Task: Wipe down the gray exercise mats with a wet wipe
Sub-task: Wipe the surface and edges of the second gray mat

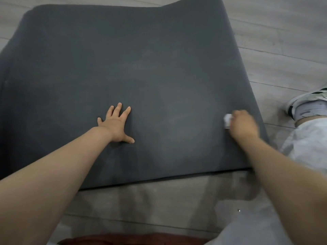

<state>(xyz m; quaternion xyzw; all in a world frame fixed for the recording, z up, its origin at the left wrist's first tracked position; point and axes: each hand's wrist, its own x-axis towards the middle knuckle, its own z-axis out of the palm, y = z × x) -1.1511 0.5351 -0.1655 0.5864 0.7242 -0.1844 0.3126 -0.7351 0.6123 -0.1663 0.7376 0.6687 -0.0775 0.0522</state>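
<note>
Both forearms enter from the near edge of the view and reach onto the gray exercise mat (141, 68), which lies flat on the wood-look floor (283, 32). Fingers of the left hand (115, 125) are straight and spread, palm down, pressing on the mat near the middle of its near half; the thumb points toward the mat's right edge. Fingers of the right hand (243, 125) are curled around a bunched white wet wipe (227, 121), which protrudes on the hand's left side and appears to touch the mat; motion blur prevents confirming the contact. This hand sits close to the mat's right edge, near its near right corner. Beyond that edge, on the floor, a leg in light trousers ends in a white sneaker (307, 101).
</note>
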